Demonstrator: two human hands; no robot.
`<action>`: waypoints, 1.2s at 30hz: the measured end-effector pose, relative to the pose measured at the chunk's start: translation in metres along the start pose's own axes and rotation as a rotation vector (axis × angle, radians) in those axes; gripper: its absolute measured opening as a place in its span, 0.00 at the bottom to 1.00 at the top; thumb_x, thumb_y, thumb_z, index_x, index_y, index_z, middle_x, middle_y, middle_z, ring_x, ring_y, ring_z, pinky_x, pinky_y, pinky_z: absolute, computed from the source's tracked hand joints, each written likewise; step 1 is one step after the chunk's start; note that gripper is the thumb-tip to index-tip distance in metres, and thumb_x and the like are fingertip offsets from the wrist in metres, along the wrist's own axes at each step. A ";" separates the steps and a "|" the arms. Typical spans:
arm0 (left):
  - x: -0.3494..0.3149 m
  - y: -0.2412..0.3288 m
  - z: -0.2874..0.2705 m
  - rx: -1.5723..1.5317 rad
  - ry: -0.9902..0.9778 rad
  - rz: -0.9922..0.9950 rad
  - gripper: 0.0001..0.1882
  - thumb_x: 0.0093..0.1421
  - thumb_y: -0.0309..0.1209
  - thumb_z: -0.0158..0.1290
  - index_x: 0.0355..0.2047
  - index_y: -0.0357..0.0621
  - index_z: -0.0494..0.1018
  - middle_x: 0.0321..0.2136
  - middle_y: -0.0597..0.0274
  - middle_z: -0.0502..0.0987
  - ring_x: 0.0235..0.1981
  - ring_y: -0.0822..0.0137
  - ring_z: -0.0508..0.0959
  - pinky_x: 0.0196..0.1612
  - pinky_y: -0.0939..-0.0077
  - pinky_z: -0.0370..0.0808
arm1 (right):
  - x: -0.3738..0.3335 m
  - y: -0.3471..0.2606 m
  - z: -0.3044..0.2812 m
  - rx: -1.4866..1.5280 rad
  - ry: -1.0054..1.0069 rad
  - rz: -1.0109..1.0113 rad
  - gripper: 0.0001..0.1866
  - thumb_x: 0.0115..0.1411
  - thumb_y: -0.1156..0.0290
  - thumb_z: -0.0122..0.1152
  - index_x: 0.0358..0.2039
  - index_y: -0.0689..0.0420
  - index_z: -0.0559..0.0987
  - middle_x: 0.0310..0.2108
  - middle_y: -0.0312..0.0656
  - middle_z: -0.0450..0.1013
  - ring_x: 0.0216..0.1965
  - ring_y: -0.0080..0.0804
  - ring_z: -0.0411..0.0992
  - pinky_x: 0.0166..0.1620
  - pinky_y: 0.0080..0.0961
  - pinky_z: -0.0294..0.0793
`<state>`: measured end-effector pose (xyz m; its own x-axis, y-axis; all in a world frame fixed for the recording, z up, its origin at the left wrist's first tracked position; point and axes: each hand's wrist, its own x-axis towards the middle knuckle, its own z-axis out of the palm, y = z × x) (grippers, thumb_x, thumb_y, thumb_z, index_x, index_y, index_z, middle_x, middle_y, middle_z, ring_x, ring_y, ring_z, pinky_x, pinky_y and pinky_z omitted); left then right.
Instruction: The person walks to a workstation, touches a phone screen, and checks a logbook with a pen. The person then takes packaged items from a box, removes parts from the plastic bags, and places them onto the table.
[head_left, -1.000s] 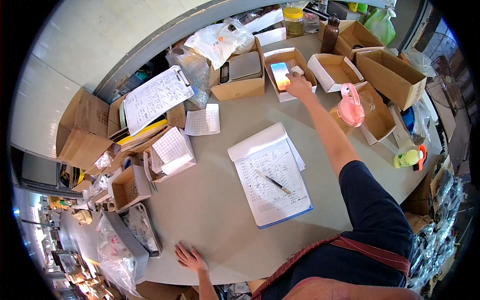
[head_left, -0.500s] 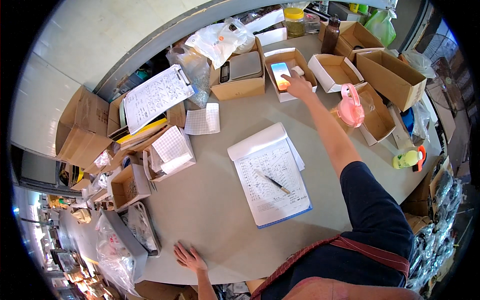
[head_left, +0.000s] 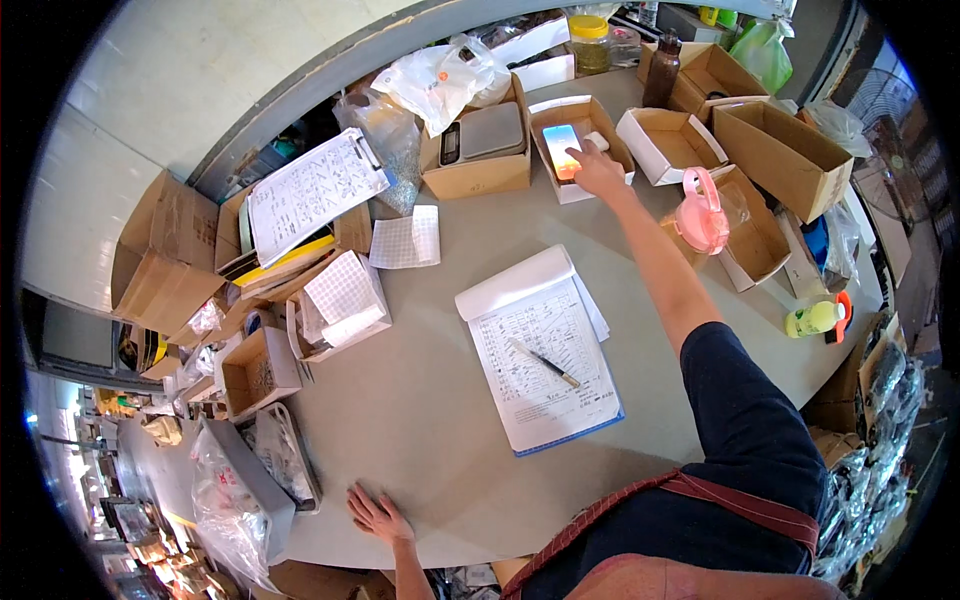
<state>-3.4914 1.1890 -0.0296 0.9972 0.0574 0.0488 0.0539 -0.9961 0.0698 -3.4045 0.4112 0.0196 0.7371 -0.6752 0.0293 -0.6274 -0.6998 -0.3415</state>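
Note:
My right hand reaches to the far side of the table, its index finger stretched onto the lit screen of a smartphone. The phone lies in a small open cardboard box, beside a small white object that my hand partly covers. My left hand rests flat near the table's front edge, fingers spread, holding nothing. Between my arms lies a blue clipboard with handwritten sheets, their top pages folded back. A pen sits slantwise across the writing.
A pink-lidded jug stands near my right forearm, with open cardboard boxes behind it. A kitchen scale tops a box at the back. At left are a second clipboard, several boxes and a grey bin. A yellow-green bottle lies at right.
My right hand has shifted very slightly, its finger still on the phone screen. My left hand and the things on the table look unchanged.

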 end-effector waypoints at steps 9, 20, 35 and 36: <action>0.001 0.000 0.001 0.006 0.012 0.022 0.36 0.69 0.58 0.32 0.71 0.53 0.52 0.71 0.59 0.49 0.72 0.54 0.45 0.68 0.43 0.38 | 0.003 0.010 0.014 -0.014 0.081 0.032 0.30 0.53 0.68 0.52 0.59 0.42 0.72 0.65 0.42 0.61 0.61 0.43 0.67 0.58 0.43 0.70; 0.000 0.004 -0.003 -0.017 0.014 0.027 0.36 0.69 0.57 0.33 0.70 0.53 0.52 0.71 0.58 0.49 0.72 0.54 0.45 0.68 0.42 0.38 | 0.004 0.014 0.022 -0.026 0.165 0.018 0.26 0.50 0.69 0.54 0.53 0.48 0.77 0.58 0.44 0.69 0.53 0.44 0.73 0.52 0.44 0.74; 0.003 0.001 0.001 0.023 0.022 0.008 0.35 0.69 0.57 0.33 0.71 0.55 0.52 0.71 0.60 0.50 0.72 0.56 0.46 0.69 0.44 0.39 | 0.005 0.009 0.017 0.009 0.165 0.063 0.35 0.52 0.63 0.58 0.61 0.59 0.65 0.63 0.53 0.62 0.56 0.53 0.70 0.55 0.46 0.73; 0.002 0.002 0.001 0.023 0.022 0.010 0.35 0.69 0.57 0.33 0.71 0.55 0.52 0.71 0.60 0.50 0.72 0.56 0.46 0.69 0.44 0.39 | 0.005 0.009 0.017 0.015 0.165 0.056 0.34 0.53 0.63 0.58 0.61 0.59 0.65 0.63 0.53 0.62 0.56 0.53 0.70 0.55 0.46 0.72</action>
<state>-3.4887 1.1874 -0.0303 0.9963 0.0484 0.0711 0.0453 -0.9979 0.0458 -3.4027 0.4055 0.0002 0.6486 -0.7434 0.1635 -0.6621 -0.6570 -0.3606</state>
